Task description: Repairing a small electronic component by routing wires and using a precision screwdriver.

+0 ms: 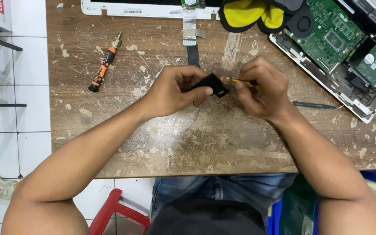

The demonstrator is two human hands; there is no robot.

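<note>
I am working over a worn wooden table (188, 143), its brown surface scratched and flecked with pale paint patches; its near edge is running straight across in front of my lap, and the stretch between that edge and my hands is lying open. At the far right an opened laptop base (340, 52) is sitting at a slant, green circuit board exposed inside a white shell. A yellow and black cloth (251, 15) is bunched at the far edge beside it. An orange and black screwdriver (103, 65) is lying far left, well apart from my hands, its long axis running diagonally with the metal tip pointing far. My left hand (175, 89) is grasping a small black rectangular part (212, 85), held just above the table centre, its long axis tilting down toward the right. My right hand (262, 89) is pinching a thin yellow tool (240, 80), lying roughly level, its tip pointing left and touching the part.
</note>
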